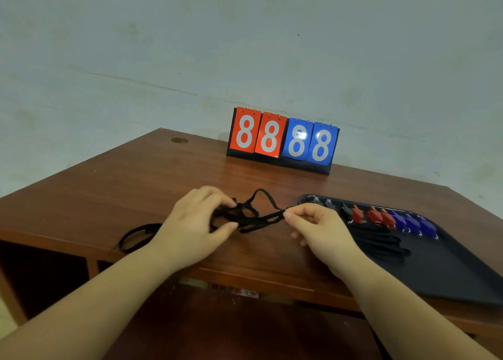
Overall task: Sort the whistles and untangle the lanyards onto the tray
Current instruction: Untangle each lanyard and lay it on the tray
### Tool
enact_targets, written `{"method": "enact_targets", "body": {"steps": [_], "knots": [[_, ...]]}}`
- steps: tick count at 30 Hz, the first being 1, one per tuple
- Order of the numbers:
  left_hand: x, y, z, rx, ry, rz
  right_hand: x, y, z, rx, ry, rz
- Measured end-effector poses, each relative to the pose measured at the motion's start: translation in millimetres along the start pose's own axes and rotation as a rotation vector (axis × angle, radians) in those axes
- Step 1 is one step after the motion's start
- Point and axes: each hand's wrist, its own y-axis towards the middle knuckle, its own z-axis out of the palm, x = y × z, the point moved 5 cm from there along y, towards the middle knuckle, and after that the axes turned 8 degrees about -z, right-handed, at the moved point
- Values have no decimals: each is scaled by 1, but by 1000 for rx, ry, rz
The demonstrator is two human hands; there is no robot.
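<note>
A tangle of black lanyards point(249, 215) lies on the wooden table between my hands. My left hand point(196, 223) grips the left side of the tangle with curled fingers and thumb. My right hand point(315, 226) pinches a strand at the tangle's right end. To the right sits a black tray point(449, 272). Along its far side lie black whistles point(329, 204), red whistles point(373, 215) and blue whistles point(413, 223) in a row. Straightened black lanyards point(381, 244) rest on the tray in front of them. Another black lanyard loop point(136, 235) lies behind my left wrist.
A flip scoreboard point(283, 140) showing red and blue 8s stands at the back of the table point(136, 185), against the wall. The table's front edge runs under my forearms, with open shelves below it.
</note>
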Motion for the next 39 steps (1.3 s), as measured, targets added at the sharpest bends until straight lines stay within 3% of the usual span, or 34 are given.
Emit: {"method": "enact_targets", "body": {"steps": [3,6,17,21,26,33,36,39], "knots": [[-32,9,14,117,-46,52,3,-3,0,15,28,-8],[-49,16,35,272,-134,-11,5,-8,-1,5,94,-23],[-40,13,49,355,-323,-104,-20,-11,-35,-128,142,96],[-28,12,45,342,-302,-136,-28,-9,-41,-198,257,140],[-7,15,36,229,-192,-190,-29,-12,-49,-273,609,222],[-22,17,24,27,-151,-235,-23,-15,-41,-197,816,229],[-61,14,39,184,-168,-54,-14,-17,-34,-144,805,204],[-83,9,67,512,-272,-20,-7,-19,-33,-96,751,142]]}}
